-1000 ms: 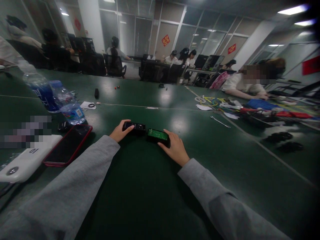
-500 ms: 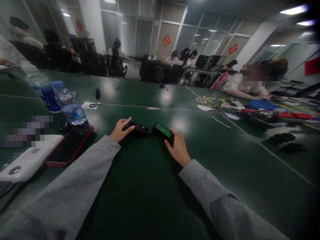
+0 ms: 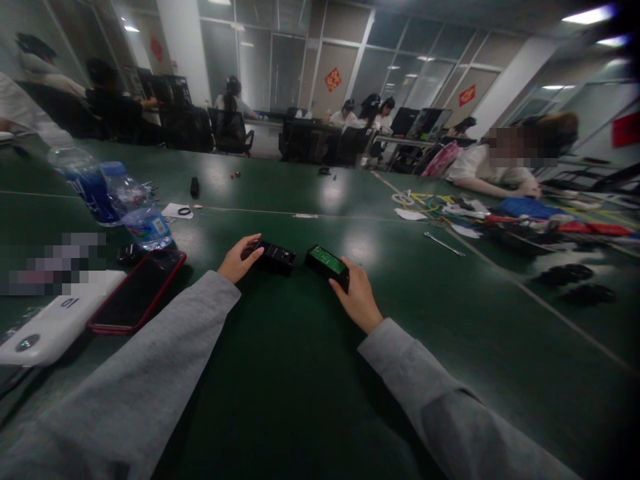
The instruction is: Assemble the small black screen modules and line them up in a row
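My left hand (image 3: 241, 257) is closed round the left end of a black box-shaped case (image 3: 276, 257), thumb along its near side and fingers at the back. Opposite it, my right hand (image 3: 359, 292) grips the right end of a second black case with a green circuit board (image 3: 327, 259) showing in its top. Both pieces rest on or just over the green tabletop (image 3: 300, 360), a small gap between their facing ends. The finer parts of the left case are too dark to make out.
To the left are a red-edged phone (image 3: 139, 291), a white device (image 3: 60, 320) and two plastic bottles (image 3: 143, 210). A wrench (image 3: 444, 244) lies at the right, before a heap of cables and tools (image 3: 530, 210). A person (image 3: 493, 170) sits beyond the heap.
My left fingers have drawn in from over the top of the left case to its end. My right hand and its case are almost unmoved.
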Demonstrator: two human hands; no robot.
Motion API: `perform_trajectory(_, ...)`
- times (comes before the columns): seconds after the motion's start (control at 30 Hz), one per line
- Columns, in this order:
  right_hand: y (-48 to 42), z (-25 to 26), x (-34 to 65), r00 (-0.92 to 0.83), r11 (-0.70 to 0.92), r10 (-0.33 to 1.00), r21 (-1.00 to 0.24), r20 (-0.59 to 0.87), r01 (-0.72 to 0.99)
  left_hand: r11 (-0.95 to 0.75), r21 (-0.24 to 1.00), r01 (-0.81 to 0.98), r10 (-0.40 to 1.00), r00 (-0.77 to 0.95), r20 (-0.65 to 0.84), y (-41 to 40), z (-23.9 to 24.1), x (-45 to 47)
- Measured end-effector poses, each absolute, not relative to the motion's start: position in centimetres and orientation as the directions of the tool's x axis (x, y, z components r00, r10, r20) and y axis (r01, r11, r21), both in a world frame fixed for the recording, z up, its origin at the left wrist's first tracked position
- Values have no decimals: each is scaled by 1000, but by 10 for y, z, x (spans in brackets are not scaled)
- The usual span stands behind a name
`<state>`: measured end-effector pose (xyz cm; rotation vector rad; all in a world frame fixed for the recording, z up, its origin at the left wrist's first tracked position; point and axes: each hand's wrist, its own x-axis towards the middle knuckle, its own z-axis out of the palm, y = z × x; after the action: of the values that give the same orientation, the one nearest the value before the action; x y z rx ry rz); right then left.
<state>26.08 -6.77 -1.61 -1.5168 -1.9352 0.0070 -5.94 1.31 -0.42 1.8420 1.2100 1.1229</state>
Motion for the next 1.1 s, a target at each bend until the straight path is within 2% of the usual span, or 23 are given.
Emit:
perform_trajectory(0.3, -68, -16, 261, -101, 313, 870, -383, 482, 869, -374, 872, 317, 916, 273, 294, 13, -2, -61)
perform_trajectory(0.6, -68, -16, 260, -96, 294, 879, -373, 467, 880, -398, 839, 372, 910, 279, 308, 14, 0, -62)
perform_trajectory(1.1, -66, -20, 259, -112, 307, 862, -335, 494, 891, -380, 865, 327, 914, 276, 297, 11, 3, -60)
